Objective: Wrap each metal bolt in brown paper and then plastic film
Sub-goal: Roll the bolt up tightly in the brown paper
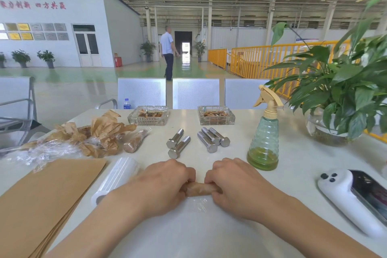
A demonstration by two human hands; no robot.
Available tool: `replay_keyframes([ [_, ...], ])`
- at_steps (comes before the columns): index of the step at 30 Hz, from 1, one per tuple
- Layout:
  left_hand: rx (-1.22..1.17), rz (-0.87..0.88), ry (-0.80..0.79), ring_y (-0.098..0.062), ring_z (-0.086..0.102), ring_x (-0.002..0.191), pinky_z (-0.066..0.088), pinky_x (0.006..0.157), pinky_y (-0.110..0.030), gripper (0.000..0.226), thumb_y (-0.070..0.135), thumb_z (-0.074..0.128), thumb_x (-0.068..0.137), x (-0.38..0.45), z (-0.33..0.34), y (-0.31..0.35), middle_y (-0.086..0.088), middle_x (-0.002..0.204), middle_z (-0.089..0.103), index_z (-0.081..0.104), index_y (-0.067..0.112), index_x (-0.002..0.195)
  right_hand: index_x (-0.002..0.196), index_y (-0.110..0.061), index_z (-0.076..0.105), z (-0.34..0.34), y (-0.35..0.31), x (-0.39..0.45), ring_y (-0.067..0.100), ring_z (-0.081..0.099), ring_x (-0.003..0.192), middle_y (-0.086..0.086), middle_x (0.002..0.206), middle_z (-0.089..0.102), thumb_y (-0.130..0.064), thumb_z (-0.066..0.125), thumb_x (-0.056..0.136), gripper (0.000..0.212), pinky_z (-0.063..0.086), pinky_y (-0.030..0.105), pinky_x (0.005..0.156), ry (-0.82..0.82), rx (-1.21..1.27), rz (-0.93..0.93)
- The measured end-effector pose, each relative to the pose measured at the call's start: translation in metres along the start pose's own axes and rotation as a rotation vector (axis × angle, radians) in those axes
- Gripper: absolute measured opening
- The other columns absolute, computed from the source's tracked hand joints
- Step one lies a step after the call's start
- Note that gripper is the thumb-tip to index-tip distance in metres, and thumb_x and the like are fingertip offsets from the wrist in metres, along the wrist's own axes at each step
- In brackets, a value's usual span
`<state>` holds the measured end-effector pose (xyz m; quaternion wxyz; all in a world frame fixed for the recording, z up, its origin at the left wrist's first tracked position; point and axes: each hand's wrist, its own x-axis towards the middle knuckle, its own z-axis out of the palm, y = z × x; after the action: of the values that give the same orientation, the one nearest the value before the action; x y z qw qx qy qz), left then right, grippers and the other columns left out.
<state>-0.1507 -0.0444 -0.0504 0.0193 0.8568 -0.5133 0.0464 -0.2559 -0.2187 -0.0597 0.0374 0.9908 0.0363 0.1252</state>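
Left hand (167,182) and right hand (232,182) grip ends of paper-wrapped bolt (199,189) near worktop (293,153) front edge, rolling over film sheet (199,205) so it clings evenly.

Both hands down on the white table (293,163), left hand (167,182) and right hand (232,182) each gripping one end of a paper-wrapped bolt (199,189) lying crosswise on a sheet of plastic film (199,203). Just left — a film roll (117,178) beside a stack of brown paper sheets (46,201). Farther back, five bare bolts (196,140) in two groups, one finished wrapped bolt (134,141), crumpled paper and film (83,140). Also two glass ashtrays (148,116), a spray bottle (265,132), a potted plant (343,88) — and a white device (351,197) at right.
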Motion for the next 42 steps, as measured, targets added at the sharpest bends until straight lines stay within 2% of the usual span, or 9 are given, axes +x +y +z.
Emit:
replay_keyframes([
  [7, 0.043, 0.105, 0.225, -0.016, 0.047, 0.101, 0.039, 0.079, -0.028, 0.019, 0.027, 0.045, 0.092, -0.014, 0.000, 0.002, 0.010, 0.105, 0.049, 0.050, 0.031, 0.110, 0.087, -0.026, 0.059, -0.016, 0.002, -0.004, 0.020, 0.051, 0.084, -0.007, 0.084, 0.055, -0.030, 0.046, 0.083, 0.014, 0.031, 0.033, 0.075, 0.159, -0.129, -0.069],
  [14, 0.081, 0.040, 0.303, -0.026, 0.058, 0.083, 0.034, 0.060, -0.039, 0.006, 0.030, 0.040, 0.100, 0.000, -0.019, 0.008, 0.009, 0.099, 0.054, 0.039, 0.030, 0.106, 0.102, -0.034, 0.063, -0.035, 0.022, -0.001, 0.016, 0.052, 0.092, -0.015, 0.096, 0.059, -0.033, 0.055, 0.089, 0.015, 0.036, 0.030, 0.079, 0.353, -0.139, -0.019],
  [17, 0.066, -0.073, 0.340, -0.026, 0.061, 0.087, 0.030, 0.059, -0.037, 0.013, 0.025, 0.045, 0.097, 0.010, -0.008, 0.011, 0.010, 0.102, 0.056, 0.037, 0.030, 0.106, 0.106, -0.036, 0.063, -0.021, 0.022, -0.006, 0.009, 0.052, 0.096, -0.019, 0.101, 0.059, -0.030, 0.064, 0.086, 0.021, 0.041, 0.028, 0.079, 0.556, 0.043, 0.220],
  [20, 0.043, -0.160, 0.402, -0.026, 0.061, 0.090, 0.032, 0.060, -0.036, 0.020, 0.024, 0.047, 0.095, 0.021, 0.003, 0.011, 0.009, 0.103, 0.056, 0.029, 0.032, 0.100, 0.086, -0.032, 0.067, -0.007, 0.018, -0.006, 0.004, 0.062, 0.072, -0.013, 0.081, 0.068, -0.029, 0.061, 0.088, 0.007, 0.048, 0.031, 0.067, 0.738, 0.610, 0.691],
  [23, -0.003, -0.189, 0.450, -0.024, 0.060, 0.094, 0.032, 0.061, -0.035, 0.023, 0.023, 0.044, 0.095, 0.027, 0.014, 0.014, 0.009, 0.105, 0.054, 0.025, 0.034, 0.096, 0.088, -0.016, 0.073, 0.001, 0.008, 0.009, 0.018, 0.067, 0.054, 0.011, 0.085, 0.076, -0.031, 0.061, 0.096, 0.021, 0.050, 0.033, 0.056, 0.418, 1.400, 0.928],
  [25, 0.004, -0.177, 0.485, -0.021, 0.059, 0.093, 0.031, 0.060, -0.033, 0.020, 0.023, 0.046, 0.093, 0.027, 0.017, 0.018, 0.010, 0.103, 0.055, 0.031, 0.035, 0.098, 0.095, -0.012, 0.074, 0.003, 0.003, 0.020, 0.019, 0.069, 0.057, 0.011, 0.093, 0.078, -0.040, 0.060, 0.097, 0.031, 0.050, 0.029, 0.050, 0.253, 1.615, 0.915],
  [30, 0.100, -0.116, 0.512, -0.018, 0.058, 0.056, 0.024, 0.045, -0.027, 0.041, 0.015, 0.086, 0.054, 0.025, 0.015, 0.030, 0.009, 0.067, 0.054, 0.061, 0.028, 0.085, 0.087, -0.012, 0.072, 0.002, 0.006, 0.047, 0.010, 0.050, 0.041, 0.002, 0.070, 0.076, -0.036, 0.063, 0.091, 0.026, 0.036, 0.018, 0.039, 0.380, 1.760, 0.973],
  [37, 0.167, -0.126, 0.658, -0.022, 0.057, 0.060, 0.038, 0.044, -0.030, 0.041, 0.007, 0.075, 0.055, 0.025, 0.024, 0.032, 0.006, 0.070, 0.055, 0.071, 0.023, 0.092, 0.098, 0.000, 0.070, 0.003, 0.018, 0.060, 0.013, 0.035, 0.031, 0.010, 0.075, 0.079, -0.018, 0.042, 0.091, 0.035, 0.029, 0.015, 0.034, 0.404, 1.865, 1.026],
  [42, 0.158, -0.156, 0.673, -0.022, 0.057, 0.062, 0.039, 0.046, -0.030, 0.046, 0.005, 0.077, 0.052, 0.024, 0.027, 0.033, 0.006, 0.071, 0.055, 0.070, 0.024, 0.093, 0.112, 0.000, 0.068, 0.003, 0.030, 0.055, 0.013, 0.036, 0.035, 0.015, 0.092, 0.080, -0.037, 0.036, 0.098, 0.051, 0.035, 0.018, 0.037, 0.288, 1.912, 0.978],
])
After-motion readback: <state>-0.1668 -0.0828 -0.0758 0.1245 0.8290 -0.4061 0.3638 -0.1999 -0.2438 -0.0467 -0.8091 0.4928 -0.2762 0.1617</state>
